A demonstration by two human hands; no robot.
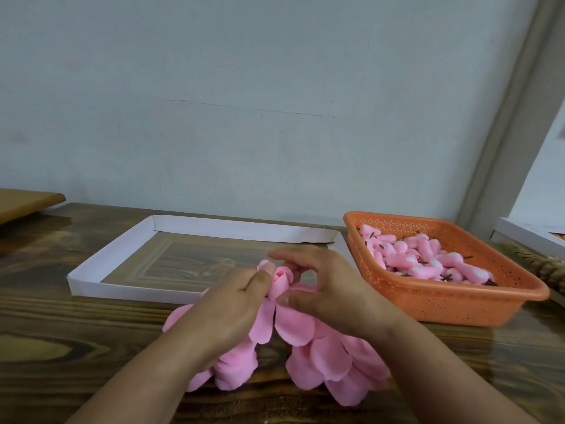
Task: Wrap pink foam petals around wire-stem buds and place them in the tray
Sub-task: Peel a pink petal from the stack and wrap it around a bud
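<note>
Your left hand reaches in palm down, its fingers curled around the bud — it stands just in front of the white tray, tip tilted up and away from you, long axis roughly upright. Your right hand meets it from the other side, thumb and fingers pinching a pink petal against the bud. Loose petals lie on the worktop nearer you than the tray — the orange basket of buds sits to the tray's right.

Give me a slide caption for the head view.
Both hands, left and right, wrap pink petals around a bud before an empty white tray and orange basket.
</note>
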